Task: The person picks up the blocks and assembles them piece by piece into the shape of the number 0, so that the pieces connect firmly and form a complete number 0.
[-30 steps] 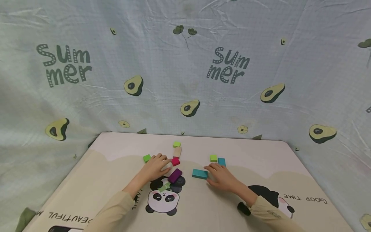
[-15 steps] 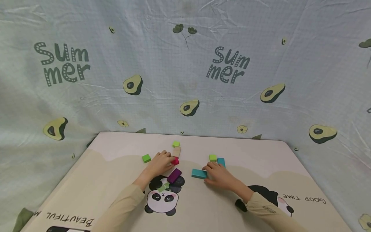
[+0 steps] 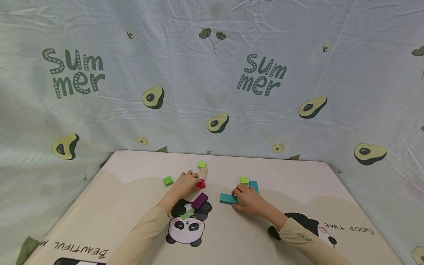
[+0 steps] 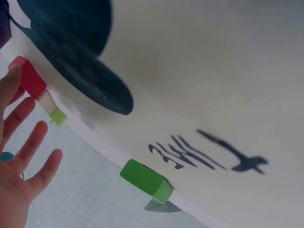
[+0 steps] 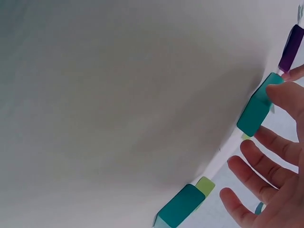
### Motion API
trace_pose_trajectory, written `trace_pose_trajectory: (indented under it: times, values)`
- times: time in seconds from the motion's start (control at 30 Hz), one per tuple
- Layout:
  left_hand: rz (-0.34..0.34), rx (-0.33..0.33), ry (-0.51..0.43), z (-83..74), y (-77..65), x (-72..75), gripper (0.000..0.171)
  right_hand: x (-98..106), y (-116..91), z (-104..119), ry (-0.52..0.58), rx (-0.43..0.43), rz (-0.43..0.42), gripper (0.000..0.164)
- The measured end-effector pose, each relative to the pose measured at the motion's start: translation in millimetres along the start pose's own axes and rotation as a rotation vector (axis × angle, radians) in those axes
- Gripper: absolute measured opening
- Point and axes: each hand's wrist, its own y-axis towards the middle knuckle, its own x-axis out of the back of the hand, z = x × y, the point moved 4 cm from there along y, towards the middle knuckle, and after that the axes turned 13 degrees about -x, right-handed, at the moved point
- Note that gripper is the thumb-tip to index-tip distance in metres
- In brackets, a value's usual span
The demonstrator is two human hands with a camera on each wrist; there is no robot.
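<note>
My left hand (image 3: pixel 185 184) pinches a red block (image 3: pixel 201 185) between thumb and index finger. In the left wrist view the thumb lies on the red block (image 4: pixel 29 78), and the other fingers are spread. A purple block (image 3: pixel 200 201) lies just nearer than it, and a beige block (image 3: pixel 203 173) just behind. Further right, my right hand (image 3: pixel 250 201) holds one end of a long teal block (image 3: pixel 227 198) lying on the table. The right wrist view has the thumb on this teal block (image 5: pixel 259 107) with the index finger on its other side.
A green block (image 3: pixel 168 180) lies left of my left hand. One yellow-green block (image 3: pixel 202 164) sits behind the beige one. Behind my right hand are another yellow-green block (image 3: pixel 244 180) and a second teal block (image 3: pixel 254 186). A printed curtain (image 3: pixel 185 73) hangs behind the table (image 3: pixel 132 206).
My left hand has moved right, away from the green block, and has taken hold of the red block. The right hand has barely shifted at the teal block.
</note>
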Motion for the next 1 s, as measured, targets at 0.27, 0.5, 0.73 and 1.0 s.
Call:
trace_pose_trajectory:
  times: [0.27,0.5,0.73,1.0]
  values:
    - [0.001,-0.009,-0.003,4.4,1.8,-2.4,0.019,-2.0,2.9,-1.8,-0.038,0.02,-0.002,0.031]
    - [-0.001,-0.01,-0.016,3.9,1.5,-3.7,0.019,-3.6,3.6,-1.9,-0.048,0.019,0.004,0.03]
    - [0.001,-0.011,-0.005,2.7,0.9,-4.1,0.021,-5.8,3.8,-1.7,-0.043,0.017,0.028,0.03]
    - [-0.002,0.0,-0.007,2.3,3.1,-2.8,0.022,-4.0,4.8,-1.3,-0.043,0.024,0.021,0.031]
